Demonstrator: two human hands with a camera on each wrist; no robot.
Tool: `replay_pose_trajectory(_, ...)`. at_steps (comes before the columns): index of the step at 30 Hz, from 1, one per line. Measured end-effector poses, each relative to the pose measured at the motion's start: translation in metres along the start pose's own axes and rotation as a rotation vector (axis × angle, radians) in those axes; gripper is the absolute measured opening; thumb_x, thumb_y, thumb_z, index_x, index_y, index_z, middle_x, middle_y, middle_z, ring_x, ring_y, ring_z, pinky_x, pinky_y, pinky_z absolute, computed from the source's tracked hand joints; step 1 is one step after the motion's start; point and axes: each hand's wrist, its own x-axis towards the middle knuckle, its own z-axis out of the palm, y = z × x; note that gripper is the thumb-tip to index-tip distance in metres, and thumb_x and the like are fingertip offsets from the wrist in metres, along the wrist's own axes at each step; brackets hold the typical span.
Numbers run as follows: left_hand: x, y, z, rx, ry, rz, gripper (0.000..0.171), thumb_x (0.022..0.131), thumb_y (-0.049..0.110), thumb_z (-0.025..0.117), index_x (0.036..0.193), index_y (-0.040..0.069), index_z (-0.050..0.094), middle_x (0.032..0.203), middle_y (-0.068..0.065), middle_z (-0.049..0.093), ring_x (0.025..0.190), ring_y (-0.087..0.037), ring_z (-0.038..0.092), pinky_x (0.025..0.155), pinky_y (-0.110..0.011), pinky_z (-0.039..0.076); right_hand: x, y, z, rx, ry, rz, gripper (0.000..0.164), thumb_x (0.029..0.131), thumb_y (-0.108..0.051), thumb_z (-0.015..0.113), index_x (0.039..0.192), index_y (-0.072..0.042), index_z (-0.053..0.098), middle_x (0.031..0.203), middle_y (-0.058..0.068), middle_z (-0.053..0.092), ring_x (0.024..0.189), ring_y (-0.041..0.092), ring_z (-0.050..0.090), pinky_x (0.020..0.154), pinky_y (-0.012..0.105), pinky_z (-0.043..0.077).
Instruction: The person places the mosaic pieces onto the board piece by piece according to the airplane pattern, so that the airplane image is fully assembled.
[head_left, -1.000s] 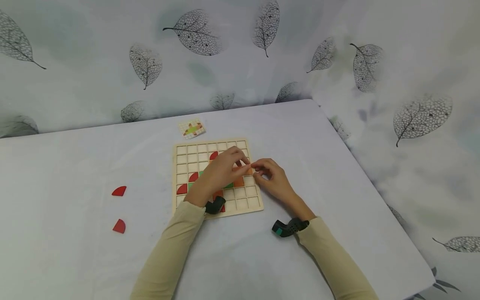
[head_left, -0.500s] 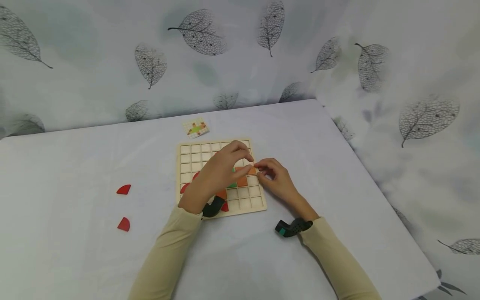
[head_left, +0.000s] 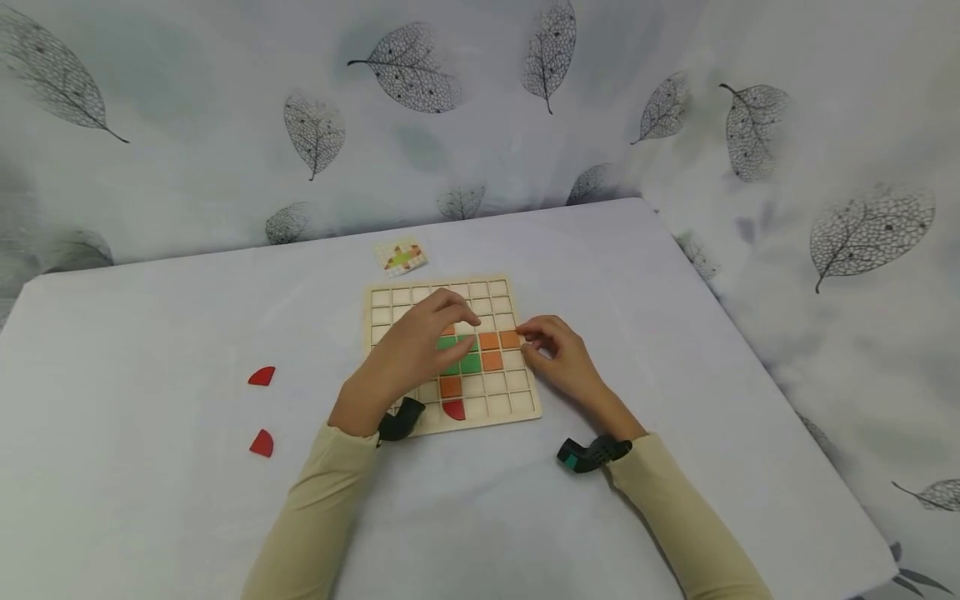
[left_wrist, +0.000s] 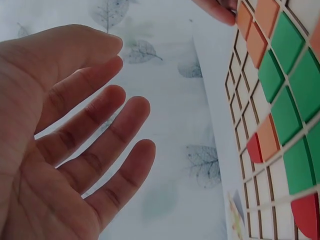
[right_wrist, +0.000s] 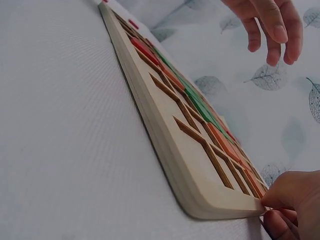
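A wooden grid board [head_left: 517, 382] lies on the table, with green square tiles [head_left: 470, 363], orange square tiles [head_left: 509, 339] and red quarter-round pieces [head_left: 453, 409] set in its cells. Over the left and middle part of it hovers my left hand [head_left: 408, 354], fingers spread and loosely bent, thumb apart, holding nothing. It covers several cells in the head view. At the board's right edge, beside the end orange tile, my right hand [head_left: 561, 354] pinches the rim between thumb and fingers; the right wrist view shows this thumb [right_wrist: 290, 192] on the rim.
Two loose red quarter-round pieces, one farther back [head_left: 262, 376] and one nearer [head_left: 262, 443], lie on the white tablecloth left of the board. Behind the board lies a small pattern card [head_left: 401, 257]. A leaf-print curtain [head_left: 480, 100] hangs behind the table.
My left hand has drawn back leftward from the orange tiles at the right edge, uncovering orange and green tiles. The right hand keeps its place at the rim. The head view has shifted slightly.
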Motion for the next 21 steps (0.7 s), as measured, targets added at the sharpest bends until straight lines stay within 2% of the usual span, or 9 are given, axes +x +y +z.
replay_pose_trajectory(7,-0.013,-0.009,-0.007,-0.033,0.028,0.019,0.015,0.087,0.006,0.072,0.101,0.002,0.067,0.112,-0.010,0.058,0.100,-0.023,0.061,0.087,-0.035,0.051,-0.001,0.001,-0.001,-0.004,-0.006,-0.003,0.025,0.088,0.012,0.061,0.112,0.016,0.061,0.114,0.029,0.057,0.101,0.038,0.057,0.084,0.037,0.051)
replay_pose_trajectory(16,-0.029,-0.018,-0.017,-0.030,-0.021,-0.083,0.017,0.090,0.009,0.069,0.106,0.004,0.068,0.115,-0.007,0.058,0.103,-0.024,0.061,0.088,-0.039,0.052,-0.002,0.002,-0.001,-0.007,0.005,-0.023,0.023,0.088,0.013,0.060,0.111,0.016,0.061,0.114,0.029,0.058,0.100,0.039,0.057,0.082,0.036,0.052)
replay_pose_trajectory(21,-0.040,-0.027,-0.020,0.004,0.004,-0.062,0.019,0.089,0.006,0.069,0.107,0.003,0.067,0.111,-0.007,0.059,0.097,-0.024,0.061,0.083,-0.039,0.053,-0.001,0.000,0.000,-0.006,0.000,-0.012,0.023,0.088,0.012,0.060,0.111,0.017,0.061,0.114,0.030,0.057,0.100,0.040,0.057,0.083,0.039,0.051)
